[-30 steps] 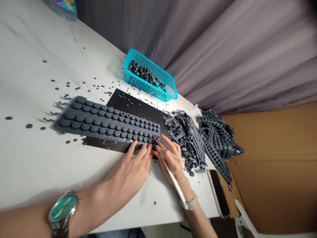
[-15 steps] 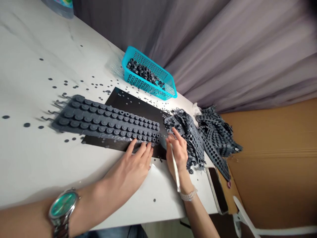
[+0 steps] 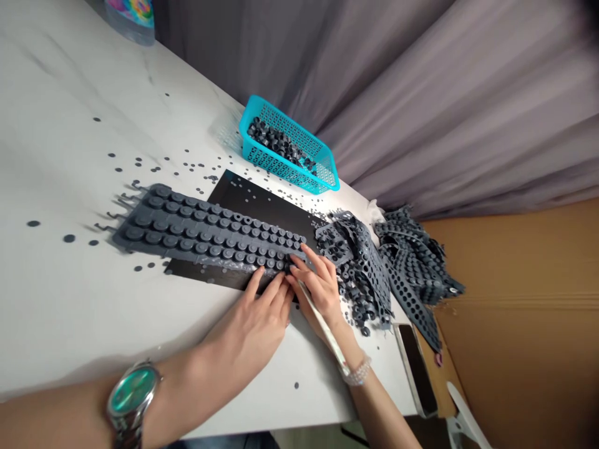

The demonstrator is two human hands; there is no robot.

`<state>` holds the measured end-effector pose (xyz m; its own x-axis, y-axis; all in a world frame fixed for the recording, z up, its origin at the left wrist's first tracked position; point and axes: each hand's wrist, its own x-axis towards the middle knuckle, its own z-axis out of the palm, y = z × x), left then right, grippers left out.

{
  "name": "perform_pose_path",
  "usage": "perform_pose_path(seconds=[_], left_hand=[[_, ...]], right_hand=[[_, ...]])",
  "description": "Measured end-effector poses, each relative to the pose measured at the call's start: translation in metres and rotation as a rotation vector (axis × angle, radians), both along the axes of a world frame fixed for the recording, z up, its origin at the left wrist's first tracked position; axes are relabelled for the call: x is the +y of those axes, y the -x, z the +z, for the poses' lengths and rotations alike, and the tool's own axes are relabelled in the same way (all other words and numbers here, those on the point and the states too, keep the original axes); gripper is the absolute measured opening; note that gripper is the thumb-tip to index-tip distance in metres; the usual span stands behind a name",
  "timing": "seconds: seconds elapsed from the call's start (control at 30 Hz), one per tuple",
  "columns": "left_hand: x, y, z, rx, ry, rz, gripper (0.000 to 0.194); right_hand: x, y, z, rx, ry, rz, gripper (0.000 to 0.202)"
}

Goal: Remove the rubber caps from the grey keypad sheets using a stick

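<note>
A long dark-grey moulded rubber sheet [image 3: 206,231] with rows of round studs lies across a black mat [image 3: 262,206]. My left hand [image 3: 262,308] rests its outstretched fingertips along the sheet's near edge, close to the right end; its thumb is hidden. Over that same end, my right hand [image 3: 321,287] is closed around a slim white-handled tool [image 3: 325,330]. The tool's tip is hidden among the fingers at the last studs. Just beyond my right hand lie loose dark rubber rings [image 3: 360,305] and a heap of perforated rubber sheets [image 3: 369,262].
A turquoise basket [image 3: 287,171] holding many small dark rubber pieces stands against the curtain. Small dark discs [image 3: 138,163] are scattered over the white table [image 3: 70,312]. More rubber sheets [image 3: 412,255] pile up at the right, near a phone [image 3: 416,368]. A bottle [image 3: 133,19] stands at the far left.
My right hand has moved left from beside the sheet's end onto it, bringing the white-handled tool and closing in on my left fingers. My left hand keeps its place on the edge.
</note>
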<state>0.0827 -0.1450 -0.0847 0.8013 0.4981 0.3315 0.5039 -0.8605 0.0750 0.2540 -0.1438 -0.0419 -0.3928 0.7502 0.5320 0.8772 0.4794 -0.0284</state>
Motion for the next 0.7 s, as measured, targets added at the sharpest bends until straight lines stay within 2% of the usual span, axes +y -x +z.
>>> perform_pose_path(seconds=[0.33, 0.5, 0.63, 0.7], left_hand=[[-0.0024, -0.0001, -0.0018, -0.024, 0.015, 0.029, 0.042], [-0.0027, -0.0018, -0.0048, 0.007, -0.025, 0.028, 0.048], [-0.0026, -0.0015, -0.0016, 0.026, -0.034, 0.037, 0.048], [-0.0025, -0.0013, 0.0012, 0.028, -0.044, 0.044, 0.049]], right_hand=[[0.0018, -0.0007, 0.0025, -0.027, -0.009, 0.006, 0.016], [0.0042, -0.0045, -0.0006, -0.069, -0.006, 0.036, 0.016], [0.005, -0.005, -0.0027, -0.129, 0.021, 0.058, 0.015], [0.0065, -0.0062, -0.004, -0.123, 0.013, 0.014, 0.014]])
